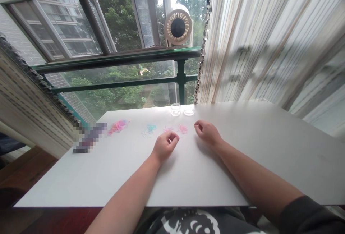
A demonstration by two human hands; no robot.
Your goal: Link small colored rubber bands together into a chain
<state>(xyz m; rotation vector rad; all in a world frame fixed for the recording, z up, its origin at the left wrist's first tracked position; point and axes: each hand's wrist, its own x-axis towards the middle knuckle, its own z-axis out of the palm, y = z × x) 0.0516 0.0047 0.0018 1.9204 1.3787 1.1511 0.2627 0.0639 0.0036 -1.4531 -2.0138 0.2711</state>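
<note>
My left hand [164, 145] rests on the white table [242, 162] with its fingers curled into a loose pinch; whether anything small is in it I cannot make out. My right hand [207, 132] lies a little to the right, fingers curled inward, thumb and forefinger close together. Just beyond my hands lie small heaps of tiny elastic bands: a pale pink one [167, 129], a pink one [183, 129], a light blue one [150, 129] and a larger pink and purple heap [118, 126] further left.
A small clear jar [175, 109] and its round lid [189, 111] stand at the table's far edge. A blurred dark object [88, 137] lies at the left. Behind are a window railing, a white round fan [178, 27] and striped curtains at the right.
</note>
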